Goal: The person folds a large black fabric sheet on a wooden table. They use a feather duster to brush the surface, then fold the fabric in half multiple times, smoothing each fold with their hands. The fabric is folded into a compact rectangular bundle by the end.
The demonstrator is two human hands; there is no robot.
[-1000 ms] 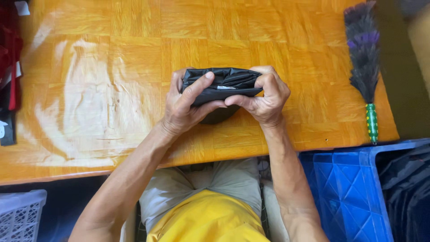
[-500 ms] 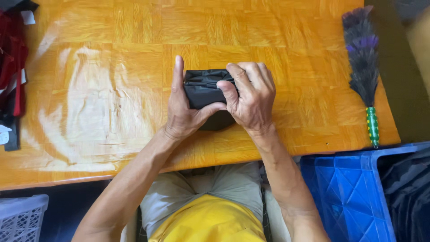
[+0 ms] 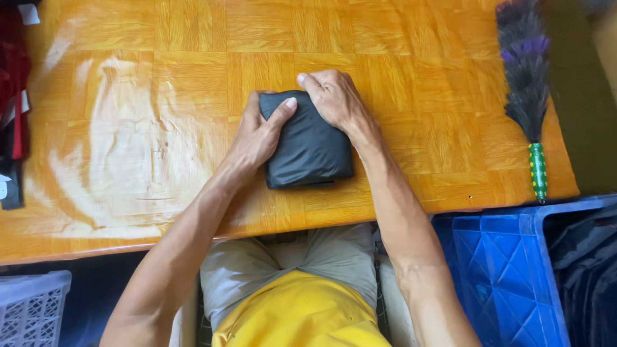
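Note:
A folded black garment [image 3: 308, 148] lies flat as a compact square on the orange wooden table [image 3: 160, 77], near its front edge. My left hand [image 3: 260, 132] grips its left upper corner, thumb on top. My right hand [image 3: 334, 96] presses down on the garment's far right corner with fingers curled over the edge. Both forearms reach in from below.
A feather duster [image 3: 527, 96] with a green handle lies at the table's right edge. Red and dark clothes [image 3: 13, 96] sit at the far left. A blue plastic crate [image 3: 508, 270] stands at lower right, a white basket [image 3: 32, 308] at lower left.
The black garment was held up and folded between both hands; now it lies flat on the table as a tidy square with both hands pressing its far edge.

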